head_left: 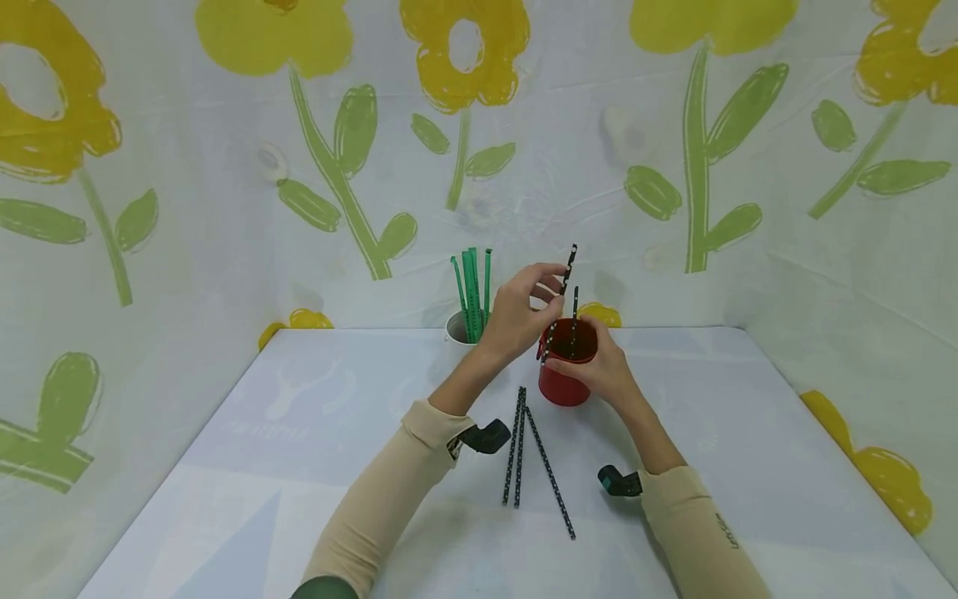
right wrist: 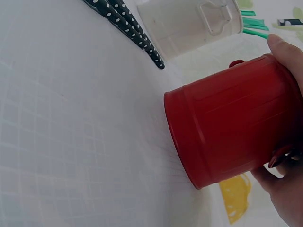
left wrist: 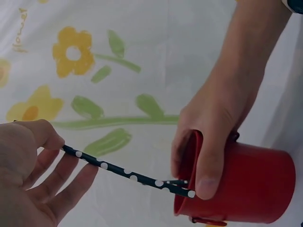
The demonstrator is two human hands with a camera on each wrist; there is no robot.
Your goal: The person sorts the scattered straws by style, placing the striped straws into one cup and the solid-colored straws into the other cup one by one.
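Between the thumb and fingers of my left hand [head_left: 520, 309] is a black straw with white dots [left wrist: 118, 169], pinched near its upper end. It slants down, and its lower tip overlaps the rim of a small red bucket [head_left: 563, 389] in the head and left wrist views. My right hand [head_left: 609, 373] grips the bucket at its rim, thumb on the near side. The bucket stands upright on the table. Another dotted straw [head_left: 575, 304] leans inside it and sticks up above the rim.
Three more dotted straws [head_left: 550, 472] lie on the white table [head_left: 299, 466] in front of the bucket. To its left, a white bucket [head_left: 452, 328] holds several green straws [head_left: 471, 291]. Behind the table hangs a flower-printed cloth [head_left: 554, 191].
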